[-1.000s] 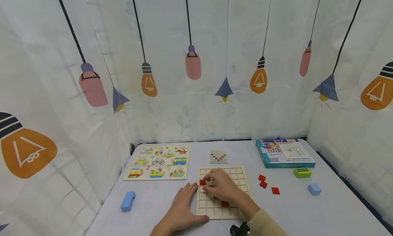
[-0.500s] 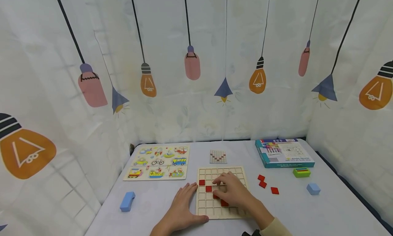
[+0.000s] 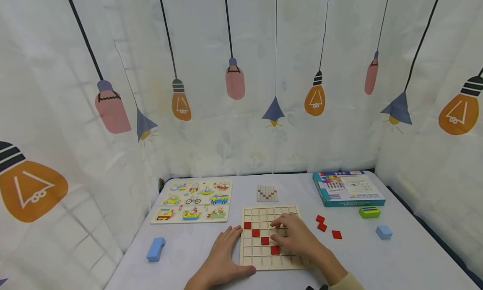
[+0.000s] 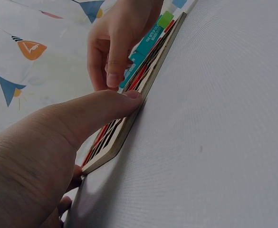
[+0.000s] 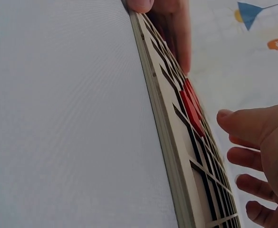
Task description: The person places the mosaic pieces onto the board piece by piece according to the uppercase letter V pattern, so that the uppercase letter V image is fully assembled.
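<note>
A wooden grid board [image 3: 259, 216] lies flat at the middle of the table. Several red square tiles [image 3: 265, 241] sit in its cells, in a diagonal from the left side down toward the front. My left hand [image 3: 224, 256] rests at the board's left side, fingers fairly straight along that edge; its thumb [image 4: 112, 104] presses on the front edge. Over the right half of the board hovers my right hand [image 3: 298, 237], its fingers loosely bent and apart. In the right wrist view nothing is between its thumb [image 5: 243, 124] and fingers.
Three loose red tiles [image 3: 337, 234] lie right of the board. Behind it is a small pattern card [image 3: 267, 194]. A picture puzzle board [image 3: 177, 206] and blue arched block [image 3: 155, 249] are at left; a teal box [image 3: 349, 191], green block [image 3: 370, 212] and blue block [image 3: 384, 232] at right.
My right hand has moved from the board's left side to its right half, uncovering the diagonal of red tiles. My left hand has stayed at the board's edge.
</note>
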The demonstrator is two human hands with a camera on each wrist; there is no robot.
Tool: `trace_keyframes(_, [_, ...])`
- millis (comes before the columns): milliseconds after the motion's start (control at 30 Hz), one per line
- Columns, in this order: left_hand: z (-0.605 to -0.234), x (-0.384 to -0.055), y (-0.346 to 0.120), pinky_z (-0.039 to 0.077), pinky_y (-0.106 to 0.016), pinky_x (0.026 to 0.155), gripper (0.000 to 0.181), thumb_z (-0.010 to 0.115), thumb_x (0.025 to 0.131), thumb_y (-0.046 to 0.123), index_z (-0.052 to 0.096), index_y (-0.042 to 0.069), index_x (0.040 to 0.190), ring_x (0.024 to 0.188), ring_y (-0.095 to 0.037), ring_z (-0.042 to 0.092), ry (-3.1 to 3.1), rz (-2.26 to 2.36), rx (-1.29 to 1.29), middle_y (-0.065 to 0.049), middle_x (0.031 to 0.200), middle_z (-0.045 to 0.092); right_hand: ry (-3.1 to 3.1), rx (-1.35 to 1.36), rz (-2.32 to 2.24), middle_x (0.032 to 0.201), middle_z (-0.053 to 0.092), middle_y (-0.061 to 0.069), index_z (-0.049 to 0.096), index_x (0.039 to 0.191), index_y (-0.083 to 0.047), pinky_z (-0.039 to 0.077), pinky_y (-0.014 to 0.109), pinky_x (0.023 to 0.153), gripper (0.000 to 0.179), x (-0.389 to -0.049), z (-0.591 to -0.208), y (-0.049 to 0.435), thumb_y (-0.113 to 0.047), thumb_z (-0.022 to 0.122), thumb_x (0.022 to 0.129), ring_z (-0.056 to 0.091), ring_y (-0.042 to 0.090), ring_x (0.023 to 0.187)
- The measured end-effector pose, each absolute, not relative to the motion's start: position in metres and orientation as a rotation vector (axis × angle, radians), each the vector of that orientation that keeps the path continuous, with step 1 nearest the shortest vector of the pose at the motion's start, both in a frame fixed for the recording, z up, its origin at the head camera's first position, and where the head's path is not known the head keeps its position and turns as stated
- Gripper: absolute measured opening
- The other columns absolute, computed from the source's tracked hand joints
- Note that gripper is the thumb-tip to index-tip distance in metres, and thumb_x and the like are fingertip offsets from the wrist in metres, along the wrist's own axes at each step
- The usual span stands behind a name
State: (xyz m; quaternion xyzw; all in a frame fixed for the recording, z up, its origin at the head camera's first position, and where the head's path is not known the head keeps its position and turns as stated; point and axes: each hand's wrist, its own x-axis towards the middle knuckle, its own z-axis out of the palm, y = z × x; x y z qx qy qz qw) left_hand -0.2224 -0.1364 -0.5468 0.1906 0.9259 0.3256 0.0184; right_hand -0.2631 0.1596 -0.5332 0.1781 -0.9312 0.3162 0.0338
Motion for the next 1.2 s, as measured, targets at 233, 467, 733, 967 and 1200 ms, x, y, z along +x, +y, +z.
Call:
trace_keyframes(233, [-0.546,-0.221,-0.137,0.022,-0.072,0.139,0.124,0.092,0.072,0.074,0.046,0.007,0.166,0.168,-0.045,0.032,2.878,1.009,0.603,-0.012,0.175,0.045,-2.859,0.495,0.958,0.109,0.067,-0.023,0.081,0.121,-0.033,0.06,0.032,0.096,0.029,-0.262,-0.533,0.17,-0.043,0.089,0.095,0.053,0.007,0.111])
trace_keyframes(467, [-0.545,-0.221,-0.136,0.02,-0.072,0.139,0.124,0.092,0.073,0.073,0.045,0.007,0.167,0.169,-0.045,0.03,2.86,1.024,0.591,-0.012,0.176,0.044,-2.863,0.437,0.987,0.109,0.07,-0.019,0.081,0.119,-0.034,0.057,0.027,0.088,0.027,-0.26,-0.529,0.182,-0.04,0.09,0.094,0.054,0.01,0.108])
trace_keyframes(733, [-0.547,-0.222,-0.136,0.02,-0.073,0.139,0.125,0.093,0.072,0.073,0.046,0.007,0.167,0.169,-0.045,0.03,2.852,1.027,0.585,-0.012,0.176,0.043,-2.877,0.355,0.982,0.108,0.069,-0.018,0.081,0.117,-0.035,0.056,0.026,0.087,0.028,-0.257,-0.525,0.201,-0.038,0.092,0.092,0.053,0.011,0.111])
trace_keyframes(967, [-0.548,-0.224,-0.137,0.019,-0.072,0.139,0.124,0.091,0.071,0.076,0.047,0.009,0.166,0.169,-0.044,0.029,2.837,1.023,0.557,-0.011,0.176,0.044,-2.851,0.33,0.947,0.106,0.069,-0.018,0.081,0.117,-0.032,0.055,0.032,0.091,0.028,-0.256,-0.528,0.223,-0.036,0.093,0.092,0.054,0.01,0.108])
trace_keyframes(1200, [-0.549,-0.225,-0.136,0.019,-0.072,0.139,0.124,0.091,0.071,0.075,0.047,0.009,0.166,0.169,-0.043,0.03,2.847,1.019,0.559,-0.01,0.176,0.044,-2.834,0.263,0.958,0.106,0.069,-0.016,0.08,0.118,-0.033,0.053,0.025,0.084,0.029,-0.253,-0.529,0.245,-0.036,0.093,0.092,0.054,0.011,0.103])
